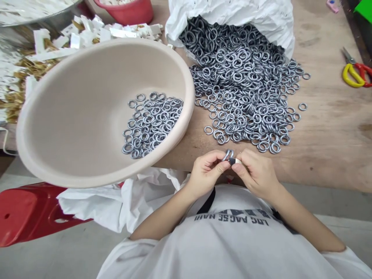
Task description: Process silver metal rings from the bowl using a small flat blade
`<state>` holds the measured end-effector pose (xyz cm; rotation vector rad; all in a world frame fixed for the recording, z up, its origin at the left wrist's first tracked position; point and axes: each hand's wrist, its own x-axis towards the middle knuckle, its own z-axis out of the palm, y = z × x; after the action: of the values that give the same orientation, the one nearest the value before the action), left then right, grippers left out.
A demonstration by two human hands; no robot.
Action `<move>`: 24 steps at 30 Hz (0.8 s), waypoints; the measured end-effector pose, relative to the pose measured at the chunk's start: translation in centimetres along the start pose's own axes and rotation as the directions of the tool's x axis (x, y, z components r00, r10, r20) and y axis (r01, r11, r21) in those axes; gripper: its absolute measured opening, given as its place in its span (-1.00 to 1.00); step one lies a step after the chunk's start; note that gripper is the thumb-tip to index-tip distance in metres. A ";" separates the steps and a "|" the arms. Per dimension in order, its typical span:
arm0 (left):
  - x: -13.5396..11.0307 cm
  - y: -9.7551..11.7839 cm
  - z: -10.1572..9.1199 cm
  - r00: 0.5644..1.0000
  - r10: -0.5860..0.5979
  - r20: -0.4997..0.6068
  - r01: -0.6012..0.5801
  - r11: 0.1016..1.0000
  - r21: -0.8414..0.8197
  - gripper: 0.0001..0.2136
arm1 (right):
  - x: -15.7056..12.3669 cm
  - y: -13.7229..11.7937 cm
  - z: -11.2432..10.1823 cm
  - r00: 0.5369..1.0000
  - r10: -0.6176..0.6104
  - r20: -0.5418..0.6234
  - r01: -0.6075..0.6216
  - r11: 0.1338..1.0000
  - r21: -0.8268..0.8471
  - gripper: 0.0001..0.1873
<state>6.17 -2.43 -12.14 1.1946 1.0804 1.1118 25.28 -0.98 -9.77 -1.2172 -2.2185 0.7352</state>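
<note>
Just in front of my body, at the table's front edge, my left hand (208, 170) is closed with thumb and finger on grey rings (227, 155); they look like two, side by side. My right hand (255, 170) is closed on a small piece with a dark, pointed end and a white part (235, 161). Its dark end meets or nearly meets the rings; contact is hard to tell. Beyond my hands a large pile of loose grey rings (247, 93) spreads out of a white sack (232, 9). More rings (154, 124) lie inside a big beige basin (75, 100) to the left.
Scissors (356, 71) with yellow and red handles lie at the far right. White pieces and brown bits (58, 42) are heaped behind the basin, near a red bowl (130, 11) and a metal basin (17, 27). A red stool (29, 213) stands on the floor at left.
</note>
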 end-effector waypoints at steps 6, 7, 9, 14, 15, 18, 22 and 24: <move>-0.8 0.4 -0.2 0.991 0.084 0.107 -0.083 0.996 -0.021 -0.87 | 0.8 1.0 0.1 0.997 0.072 -0.012 -0.072 0.997 -0.034 -0.54; -1.0 0.5 -0.3 0.986 0.098 0.135 -0.093 0.995 -0.045 -0.87 | 1.2 1.3 0.0 0.993 0.118 -0.025 -0.119 0.992 -0.043 -0.54; -1.2 0.5 -0.7 0.991 0.078 0.108 -0.067 0.993 -0.098 -0.86 | 2.0 1.7 0.0 0.982 0.185 -0.036 -0.187 0.980 -0.062 -0.55; -1.2 0.0 -2.0 0.991 -0.066 -0.117 0.046 0.985 -0.167 -0.79 | 3.1 0.4 -0.1 0.996 0.093 -0.002 -0.093 0.996 -0.004 -0.66; -1.1 0.0 -2.1 0.991 -0.070 -0.115 0.049 0.984 -0.174 -0.79 | 3.1 -0.1 0.0 0.998 0.056 0.013 -0.056 0.998 0.010 -0.65; -1.2 0.0 -2.1 0.995 -0.054 -0.084 0.037 0.981 -0.192 -0.81 | 2.7 -1.3 0.2 0.998 -0.021 0.061 0.021 1.000 0.003 -0.59; -1.2 0.6 -1.8 0.996 -0.043 -0.075 0.031 0.986 -0.161 -0.79 | 2.4 -1.9 0.5 0.997 -0.031 0.069 0.033 0.999 -0.031 -0.56; -1.2 0.9 -1.7 0.997 -0.029 -0.073 0.018 0.989 -0.146 -0.78 | 2.4 -1.9 0.6 0.997 -0.033 0.066 0.036 0.998 -0.042 -0.56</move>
<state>4.23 -3.32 -11.35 1.0301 1.0486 1.2047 22.59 0.11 -8.55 -1.1886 -2.3136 0.7259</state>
